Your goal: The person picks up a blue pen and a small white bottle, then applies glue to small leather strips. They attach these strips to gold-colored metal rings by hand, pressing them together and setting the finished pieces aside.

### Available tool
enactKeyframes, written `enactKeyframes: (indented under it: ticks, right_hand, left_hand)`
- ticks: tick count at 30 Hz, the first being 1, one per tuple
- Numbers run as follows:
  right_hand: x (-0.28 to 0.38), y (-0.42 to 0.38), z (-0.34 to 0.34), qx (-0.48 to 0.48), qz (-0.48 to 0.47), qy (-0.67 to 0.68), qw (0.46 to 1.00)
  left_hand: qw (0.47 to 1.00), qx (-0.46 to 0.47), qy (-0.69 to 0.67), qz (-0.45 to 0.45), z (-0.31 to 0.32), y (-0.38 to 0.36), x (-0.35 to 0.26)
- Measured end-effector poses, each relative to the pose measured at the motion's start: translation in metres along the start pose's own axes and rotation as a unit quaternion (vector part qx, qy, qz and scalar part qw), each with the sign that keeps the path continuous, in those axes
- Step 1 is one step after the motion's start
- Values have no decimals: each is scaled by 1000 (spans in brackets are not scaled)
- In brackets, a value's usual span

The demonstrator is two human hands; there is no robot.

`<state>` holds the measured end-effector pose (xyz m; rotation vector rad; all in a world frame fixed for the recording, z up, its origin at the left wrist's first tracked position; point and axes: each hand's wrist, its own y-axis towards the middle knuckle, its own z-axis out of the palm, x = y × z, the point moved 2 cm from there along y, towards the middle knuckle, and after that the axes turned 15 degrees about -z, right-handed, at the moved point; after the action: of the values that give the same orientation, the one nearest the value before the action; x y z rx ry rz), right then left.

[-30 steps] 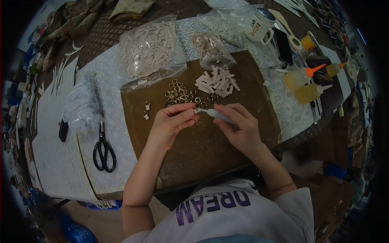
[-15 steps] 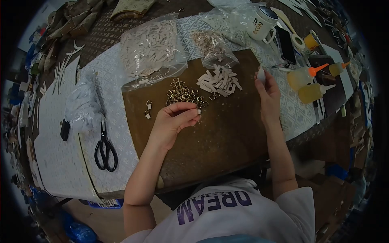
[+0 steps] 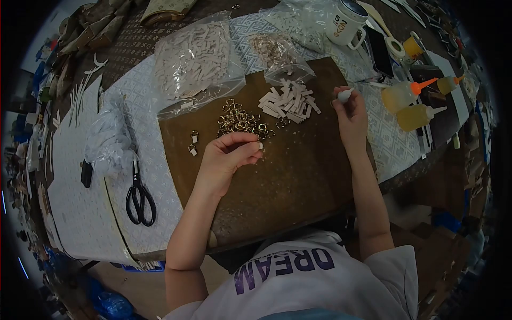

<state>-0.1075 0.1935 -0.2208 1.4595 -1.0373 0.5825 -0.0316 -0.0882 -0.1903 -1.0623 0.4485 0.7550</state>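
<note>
My left hand [image 3: 230,154] is closed in a pinch on a small white strip [image 3: 260,145] folded at a gold-coloured metal ring, just in front of a pile of gold metal rings [image 3: 237,121]. In my right hand [image 3: 352,117], at the mat's right edge, is a small white bottle [image 3: 344,96] with its tip pointing up and right; the fingers cover much of it. Between the hands and farther back lies a pile of short white strips [image 3: 290,101]. Two rings with white strips folded on them [image 3: 193,144] rest left of the ring pile.
Under the hands is a brown mat [image 3: 298,176]. Behind it lie a plastic bag of white pieces [image 3: 194,58] and a smaller bag [image 3: 274,53]. Black-handled scissors [image 3: 140,200] are at left. Bottles of yellow liquid [image 3: 413,117], a phone [image 3: 380,53] and a mug [image 3: 345,24] stand or lie at right.
The white bottle in my right hand has turned from upright to tilted, its tip now toward the upper right. My left hand stays nearly still with its pinch.
</note>
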Motion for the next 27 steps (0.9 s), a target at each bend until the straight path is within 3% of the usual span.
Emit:
enactKeyframes:
  ticks: [9,11,12,15,18,20,21,24,27]
  right_hand:
    - [6,-2,5,-5,10,2,1000]
    - [17,-3,7,-14,-15,-65,998]
    - [24,-3,7,-18,-28,-98,995]
    - [48,-7,6,-71,-197,-284,936]
    - [82,-14,18,31,-268,-266,926]
    - [95,-17,42,181,-81,-102,975]
    - [94,-18,55,222,-75,-80,969]
    - [89,-9,82,297,-93,-152,938]
    - [78,6,98,275,-115,-271,915]
  left_hand:
    - [1000,2,6,18,3,-2,-1]
    - [1000,1,7,23,4,-3,-1]
    - [1000,-1,7,24,5,-4,-1]
    - [999,-9,2,48,3,-4,-3]
    - [995,-31,1,90,-7,-2,-7]
    - [993,-39,-7,115,-13,-2,-11]
    - [991,-37,-16,125,-14,-3,-14]
    - [989,-41,-24,143,-15,-6,-18]
    - [987,-47,-25,151,-17,-4,-17]
